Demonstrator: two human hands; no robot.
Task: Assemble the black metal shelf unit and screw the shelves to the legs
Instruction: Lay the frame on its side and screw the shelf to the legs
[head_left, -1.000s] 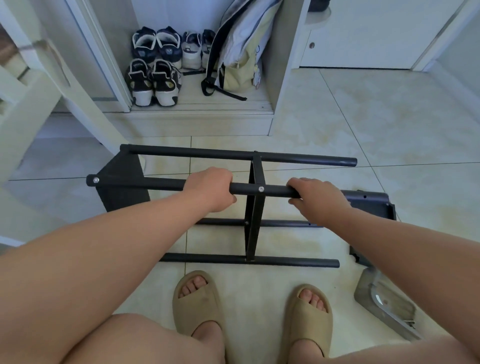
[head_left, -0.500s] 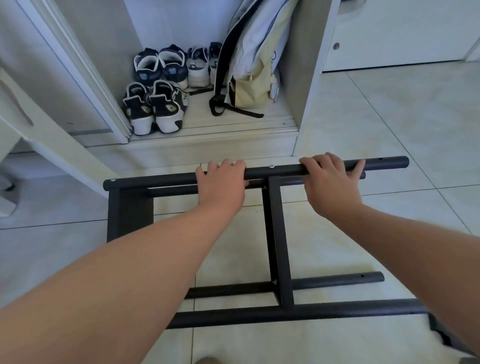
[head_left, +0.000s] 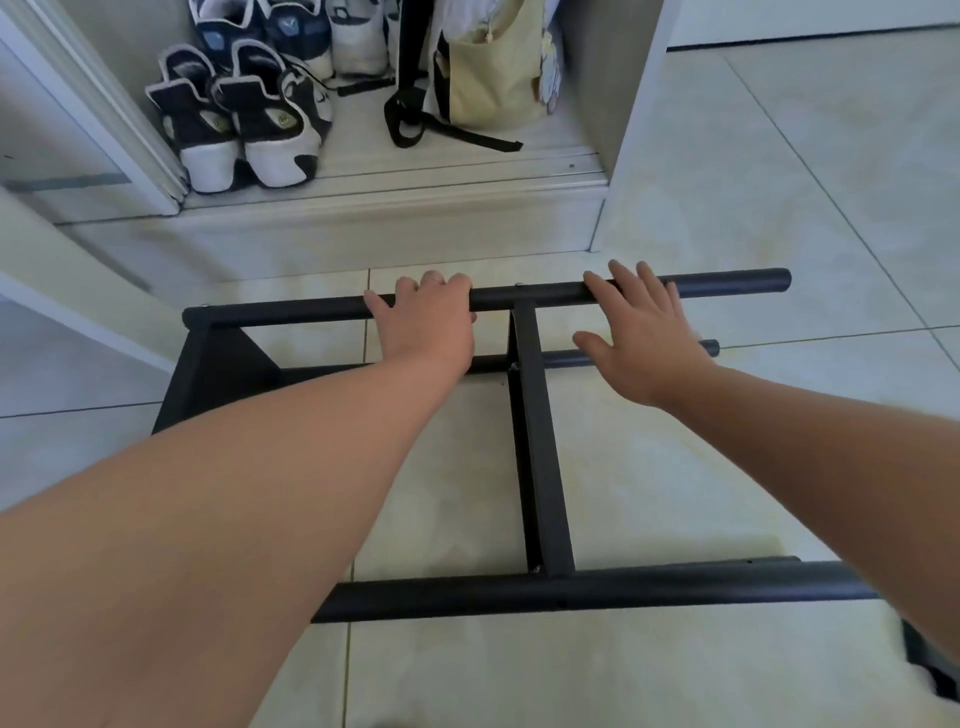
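Tiled floor carries black shelf unit, lying on side just before open closet. Closet holds cream bag, sneakers beside it. Left hand curls round far leg; right hand rests flat on same leg, fingers spread. Forearms hide part of end panel and near right corner; bag top cut off.

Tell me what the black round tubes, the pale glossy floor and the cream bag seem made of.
Black round tubes: likely metal, matte black coating; straight, with small screw heads. Pale glossy floor: probably ceramic tile; soft sheen, grout lines. Cream bag: soft cloth, perhaps canvas; stitched pocket, dull surface.
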